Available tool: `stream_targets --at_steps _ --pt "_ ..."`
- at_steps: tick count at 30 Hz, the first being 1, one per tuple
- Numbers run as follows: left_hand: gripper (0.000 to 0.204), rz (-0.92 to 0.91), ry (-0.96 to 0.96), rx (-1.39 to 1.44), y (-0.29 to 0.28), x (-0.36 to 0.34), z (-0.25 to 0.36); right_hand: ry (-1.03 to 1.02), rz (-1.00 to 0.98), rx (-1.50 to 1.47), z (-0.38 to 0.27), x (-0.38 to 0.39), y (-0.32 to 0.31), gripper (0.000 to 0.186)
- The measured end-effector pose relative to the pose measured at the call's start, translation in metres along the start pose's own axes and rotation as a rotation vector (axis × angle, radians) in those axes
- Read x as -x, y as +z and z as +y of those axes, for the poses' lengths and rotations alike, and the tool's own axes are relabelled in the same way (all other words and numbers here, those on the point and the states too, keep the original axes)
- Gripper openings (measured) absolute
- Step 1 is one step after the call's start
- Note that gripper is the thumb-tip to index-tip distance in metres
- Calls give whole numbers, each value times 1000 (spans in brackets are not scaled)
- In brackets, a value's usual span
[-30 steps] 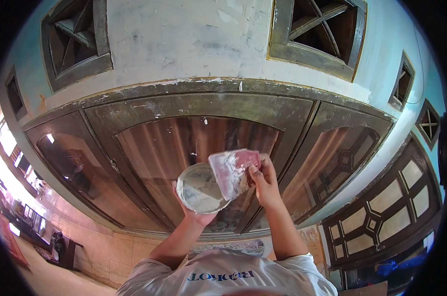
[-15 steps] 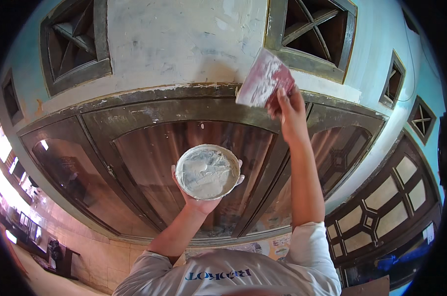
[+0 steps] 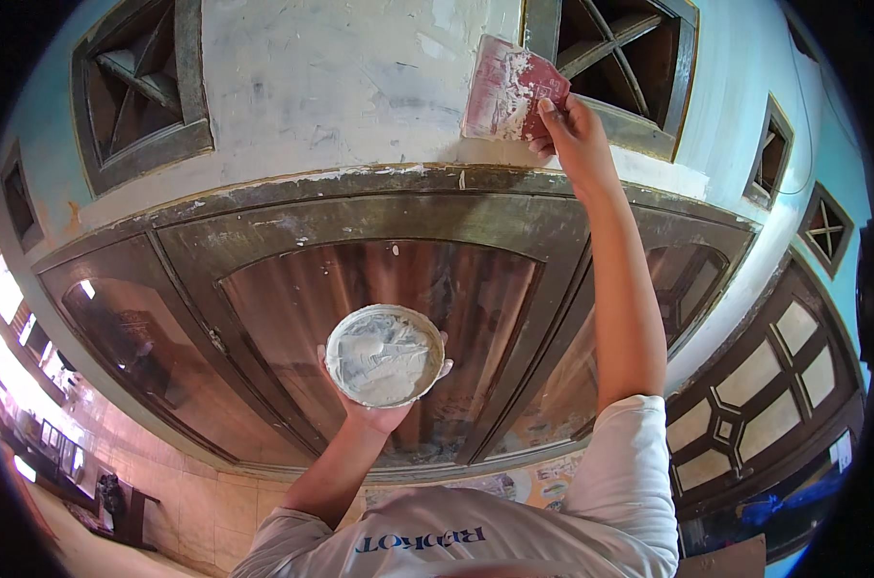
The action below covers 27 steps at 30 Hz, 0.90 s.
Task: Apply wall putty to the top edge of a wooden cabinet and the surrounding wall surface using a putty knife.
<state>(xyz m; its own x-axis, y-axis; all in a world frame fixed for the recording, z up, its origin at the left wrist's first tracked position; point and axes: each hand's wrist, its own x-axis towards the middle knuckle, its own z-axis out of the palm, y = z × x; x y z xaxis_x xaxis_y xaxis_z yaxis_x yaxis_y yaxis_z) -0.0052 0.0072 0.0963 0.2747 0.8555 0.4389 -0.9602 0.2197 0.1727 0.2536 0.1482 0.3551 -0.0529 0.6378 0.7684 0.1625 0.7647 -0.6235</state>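
My left hand (image 3: 384,414) cups a round tub of white putty (image 3: 384,356) from below, its fingers curled up round the sides. The paste inside is smeared unevenly, and the tub's top faces me. Up at the wall, my right hand (image 3: 574,135) grips a flat red putty spreader (image 3: 514,91) by its right side, thumb on the near face. White putty streaks that face. The spreader lies over the patchy white wall (image 3: 331,87), beside the window frame; whether its edge touches the wall I cannot tell.
Wooden vents with crossed bars (image 3: 615,53) flank the wall patch, one on each side. Below runs a dark wooden frame (image 3: 360,207) with glass panes and curtains behind. A panelled door (image 3: 745,414) stands to the right. At lower left lies a tiled floor (image 3: 182,491) with furniture.
My right hand has moved up with the spreader, which now shows more of its red face. My left hand has lowered the tub a little and shifted it left.
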Motion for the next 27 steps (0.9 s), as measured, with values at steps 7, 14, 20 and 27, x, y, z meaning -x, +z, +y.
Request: stream_targets --at_steps 7,14,20,27 --pt "93 12 3 -47 -5 1 6 -24 13 -10 -3 9 -8 24" --pt "95 -16 -23 -22 0 -1 4 13 18 76 4 3 -6 23" --pt "94 73 -5 -67 -8 1 8 17 6 23 -3 9 -12 24" --pt "92 12 -43 -85 -6 -1 8 65 38 47 6 13 -25 25"
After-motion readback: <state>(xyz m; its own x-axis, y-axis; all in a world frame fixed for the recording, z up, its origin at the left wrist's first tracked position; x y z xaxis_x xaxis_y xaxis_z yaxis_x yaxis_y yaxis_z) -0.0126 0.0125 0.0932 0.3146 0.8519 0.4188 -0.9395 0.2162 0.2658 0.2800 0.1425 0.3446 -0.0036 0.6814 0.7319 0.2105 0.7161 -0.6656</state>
